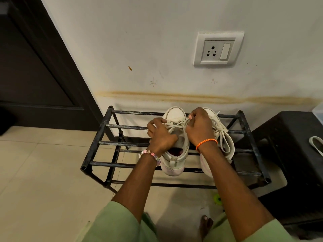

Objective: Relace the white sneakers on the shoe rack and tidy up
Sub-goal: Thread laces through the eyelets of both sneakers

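Two white sneakers stand side by side, toes to the wall, on the top bars of a black metal shoe rack (97, 143). Over the left sneaker (175, 154) both my hands work its white lace (176, 125). My left hand (160, 133) has its fingers curled round the lace on the shoe's left side. My right hand (199, 127) pinches the lace on the right side, near the toe. The right sneaker (225, 142) is laced, its loops hanging loose down its right side; my right forearm hides its heel.
A black stool (288, 154) stands right beside the rack, with a pale strap-like thing (316, 144) on it. A dark door (35, 67) is at left, a wall socket (218, 48) above. A small green object (217, 199) lies on the tiled floor near my foot (206, 224).
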Tool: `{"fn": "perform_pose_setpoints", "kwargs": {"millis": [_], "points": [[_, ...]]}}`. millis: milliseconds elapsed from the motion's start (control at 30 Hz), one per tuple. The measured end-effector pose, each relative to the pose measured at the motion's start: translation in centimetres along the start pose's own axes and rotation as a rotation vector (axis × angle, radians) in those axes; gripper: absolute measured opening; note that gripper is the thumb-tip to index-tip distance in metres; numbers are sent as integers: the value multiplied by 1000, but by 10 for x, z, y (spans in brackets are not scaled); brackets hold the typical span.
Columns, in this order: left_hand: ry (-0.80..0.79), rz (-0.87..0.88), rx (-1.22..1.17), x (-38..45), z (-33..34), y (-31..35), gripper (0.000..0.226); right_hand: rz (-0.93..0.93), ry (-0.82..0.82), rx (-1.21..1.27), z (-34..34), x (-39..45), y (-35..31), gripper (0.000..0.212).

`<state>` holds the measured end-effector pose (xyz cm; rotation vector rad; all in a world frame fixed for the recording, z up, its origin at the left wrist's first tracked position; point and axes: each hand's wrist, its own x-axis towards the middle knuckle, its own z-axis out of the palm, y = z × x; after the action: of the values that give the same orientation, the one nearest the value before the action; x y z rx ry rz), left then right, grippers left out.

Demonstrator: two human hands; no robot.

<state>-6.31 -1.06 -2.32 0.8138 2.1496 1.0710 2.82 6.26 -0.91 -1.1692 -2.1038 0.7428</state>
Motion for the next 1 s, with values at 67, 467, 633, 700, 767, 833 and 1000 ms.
{"fn": "perform_pose_setpoints", "kwargs": {"millis": [67, 467, 633, 700, 767, 833, 1000], "points": [[0, -13, -21, -3, 0, 0, 53, -130, 101, 99, -7, 0, -9, 15], [72, -91, -46, -5, 7, 2, 56, -59, 67, 526, -50, 14, -43, 22], [262, -106, -34, -9, 9, 4, 54, 43, -287, -130, -14, 5, 11, 15], [381, -99, -9, -12, 10, 4, 55, 63, -351, -218, -10, 5, 13, 18], [401, -75, -12, -13, 10, 3, 47, 79, -325, -236, -8, 7, 12, 16], [371, -39, -74, -14, 10, 2, 30, 76, -293, -266, -8, 6, 11, 14], [403, -26, -126, -21, 8, 5, 9, 70, -151, -13, -10, 6, 5, 11]]}}
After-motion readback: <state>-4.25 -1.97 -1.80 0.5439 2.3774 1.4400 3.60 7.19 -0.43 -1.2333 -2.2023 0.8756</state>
